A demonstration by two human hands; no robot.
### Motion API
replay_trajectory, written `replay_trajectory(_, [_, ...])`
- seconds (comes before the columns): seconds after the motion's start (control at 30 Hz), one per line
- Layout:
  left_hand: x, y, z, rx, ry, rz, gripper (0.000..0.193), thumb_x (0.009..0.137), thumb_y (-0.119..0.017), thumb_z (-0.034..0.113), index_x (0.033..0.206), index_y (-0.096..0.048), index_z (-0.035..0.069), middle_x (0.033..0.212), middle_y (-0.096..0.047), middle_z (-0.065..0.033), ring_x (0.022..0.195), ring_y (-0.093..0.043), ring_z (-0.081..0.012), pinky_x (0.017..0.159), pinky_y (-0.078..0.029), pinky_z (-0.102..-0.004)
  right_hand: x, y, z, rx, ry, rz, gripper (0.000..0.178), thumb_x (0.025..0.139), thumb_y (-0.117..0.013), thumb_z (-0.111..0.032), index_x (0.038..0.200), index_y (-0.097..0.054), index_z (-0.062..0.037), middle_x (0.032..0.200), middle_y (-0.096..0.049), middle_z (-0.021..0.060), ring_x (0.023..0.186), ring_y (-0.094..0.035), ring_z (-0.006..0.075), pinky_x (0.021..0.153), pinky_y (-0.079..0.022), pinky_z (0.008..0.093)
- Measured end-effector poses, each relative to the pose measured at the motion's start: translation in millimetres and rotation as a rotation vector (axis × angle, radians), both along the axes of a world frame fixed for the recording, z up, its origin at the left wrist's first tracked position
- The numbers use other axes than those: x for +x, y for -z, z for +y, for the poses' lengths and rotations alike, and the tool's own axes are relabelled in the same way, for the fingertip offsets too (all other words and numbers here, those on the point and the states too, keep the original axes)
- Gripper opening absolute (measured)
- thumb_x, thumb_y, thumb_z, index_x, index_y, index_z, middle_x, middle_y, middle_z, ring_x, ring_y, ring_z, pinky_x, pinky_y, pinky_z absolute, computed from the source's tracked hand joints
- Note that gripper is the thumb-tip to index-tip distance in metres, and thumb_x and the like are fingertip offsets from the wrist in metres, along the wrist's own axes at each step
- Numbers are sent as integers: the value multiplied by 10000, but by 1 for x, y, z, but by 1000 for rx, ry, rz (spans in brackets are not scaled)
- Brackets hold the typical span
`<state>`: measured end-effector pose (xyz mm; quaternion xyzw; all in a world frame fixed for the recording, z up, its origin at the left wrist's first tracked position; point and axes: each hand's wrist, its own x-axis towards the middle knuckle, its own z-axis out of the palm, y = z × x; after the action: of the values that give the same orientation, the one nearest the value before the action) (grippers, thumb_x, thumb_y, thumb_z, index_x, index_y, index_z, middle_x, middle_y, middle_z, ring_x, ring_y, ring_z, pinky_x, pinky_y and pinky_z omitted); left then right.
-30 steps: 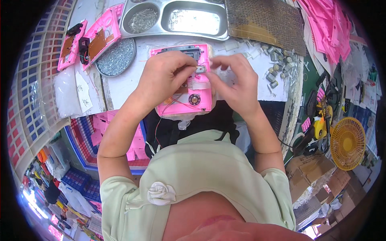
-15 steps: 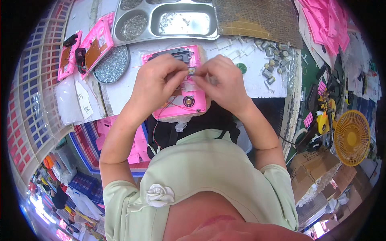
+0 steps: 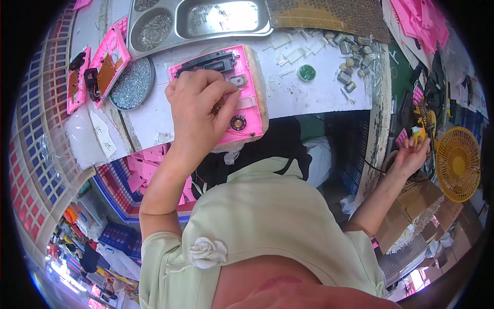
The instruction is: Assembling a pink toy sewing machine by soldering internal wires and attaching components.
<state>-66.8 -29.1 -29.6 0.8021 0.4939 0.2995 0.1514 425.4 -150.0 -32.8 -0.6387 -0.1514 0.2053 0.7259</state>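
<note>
A pink plastic housing lies on a padded block at the table's front edge. It carries a black plastic mechanism, a small metal-topped part and a round dark part with a brassy centre. My left hand rests over the housing's left side, thumb and fingers pinched beside the metal-topped part. Whatever is between those fingertips is too small to make out. Far to the right, my right hand is palm up with loosely curled, parted fingers, close to a black and yellow tool with a coiled cord.
Behind the housing is a metal compartment tray of small parts. A round dish of screws and pink housings lie left. Small motors and a green round lid sit right. A yellow fan stands beyond my right hand.
My right hand has left the housing and swung far right beside the tool. My left hand stays pinched over the housing. The view has shifted slightly.
</note>
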Motion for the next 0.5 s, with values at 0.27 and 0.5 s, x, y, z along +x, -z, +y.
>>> replay_trajectory(0.27, [9, 12, 5, -1, -66, -18, 113, 700, -826, 154, 784, -751, 161, 979, -581, -13, 965, -510, -255, 836, -329, -420, 45, -5, -16, 2, 248, -399, 185, 949, -666, -93, 817, -536, -81, 606, -432, -20, 483, -377, 75, 441, -274, 223])
replay_trajectory(0.5, [5, 13, 3, -17, -89, 10, 102, 704, -820, 162, 781, -752, 164, 983, -572, -14, 974, -498, -262, 835, -327, -420, -20, -30, -61, 365, -264, 198, 196, 939, -628, -221, 956, -563, -37, 733, -430, 6, 605, -378, 111, 494, -328, 278])
